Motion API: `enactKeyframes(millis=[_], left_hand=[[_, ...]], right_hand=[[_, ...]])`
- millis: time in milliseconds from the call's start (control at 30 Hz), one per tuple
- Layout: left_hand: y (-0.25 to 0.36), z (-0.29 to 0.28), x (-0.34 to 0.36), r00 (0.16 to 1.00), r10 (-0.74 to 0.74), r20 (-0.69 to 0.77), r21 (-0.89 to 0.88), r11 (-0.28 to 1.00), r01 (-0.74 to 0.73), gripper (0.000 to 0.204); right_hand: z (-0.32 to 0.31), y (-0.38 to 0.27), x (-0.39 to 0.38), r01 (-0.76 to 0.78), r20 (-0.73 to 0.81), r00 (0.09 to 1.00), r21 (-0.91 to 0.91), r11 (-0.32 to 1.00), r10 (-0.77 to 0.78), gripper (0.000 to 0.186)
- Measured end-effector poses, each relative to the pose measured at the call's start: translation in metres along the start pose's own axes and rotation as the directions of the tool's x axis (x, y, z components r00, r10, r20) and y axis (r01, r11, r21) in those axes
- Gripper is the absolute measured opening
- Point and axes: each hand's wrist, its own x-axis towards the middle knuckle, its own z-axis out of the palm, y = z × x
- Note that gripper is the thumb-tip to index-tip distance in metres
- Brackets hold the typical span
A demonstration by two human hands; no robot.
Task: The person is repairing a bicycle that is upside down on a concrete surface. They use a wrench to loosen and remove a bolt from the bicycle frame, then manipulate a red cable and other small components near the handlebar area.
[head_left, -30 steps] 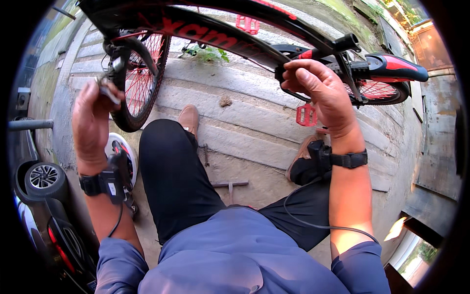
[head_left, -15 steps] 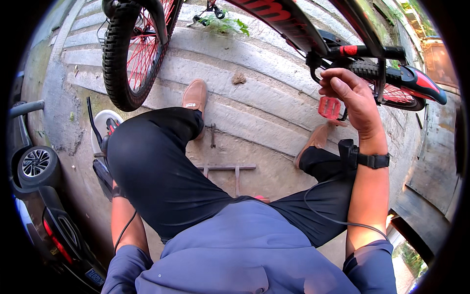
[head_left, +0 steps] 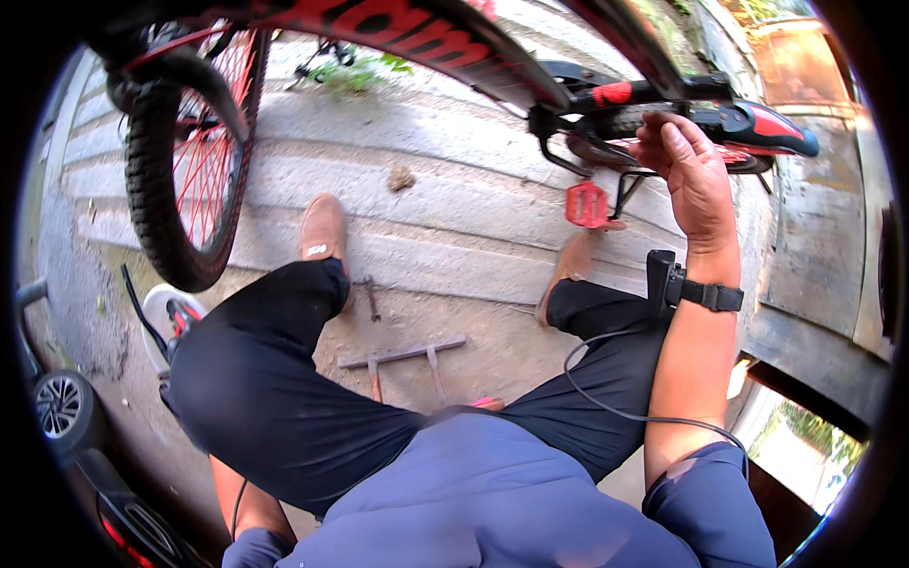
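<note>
One bare right hand (head_left: 699, 180), fingers half-curled near bicycle frame (head_left: 445, 59); cannot tell whether gripping anything. Left hand out of view. Red platform pedal (head_left: 587, 205) nearby; wrench (head_left: 372, 299) on ground (head_left: 473, 310).

R forearm (head_left: 701, 355) is stretched fwd, wrist nearly straight. R hand (head_left: 703, 185) is held up w/ palm turned inward, fingers (head_left: 651, 151) part-curled, thumb kept close; tips blurred. L forearm (head_left: 248, 497) is held low; L hand is hidden behind bent L leg (head_left: 251, 374).
</note>
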Motion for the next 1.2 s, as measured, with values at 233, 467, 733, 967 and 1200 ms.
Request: enactKeyframes(millis=[233,467,733,967,1200], left_hand=[[0.049,0.025,-0.007,0.977,0.215,-0.005,0.036,0.976,-0.215,0.025],[0.198,0.077,-0.104,0.745,0.665,-0.050,-0.289,0.705,-0.648,0.030],[0.296,0.129,-0.256,0.399,0.917,0.012,-0.307,0.384,-0.871,0.025],[0.321,0.249,-0.351,-0.420,0.842,0.339,0.084,-0.471,-0.878,0.016],[0.403,0.312,-0.397,-0.537,0.534,0.653,0.247,-0.820,-0.516,0.038]], right_hand=[[-0.060,-0.015,-0.004,0.127,-0.289,0.953,0.097,0.987,-0.094,0.030],[-0.061,-0.025,0.000,0.247,-0.421,0.882,0.027,0.969,-0.213,0.033],[-0.034,-0.023,0.027,0.336,-0.348,0.814,-0.371,0.866,-0.465,0.049],[-0.030,-0.030,0.025,0.236,-0.304,0.732,-0.727,0.645,-0.610,0.058],[-0.042,-0.040,0.031,0.272,-0.125,0.796,-0.800,0.535,-0.592,0.070]])
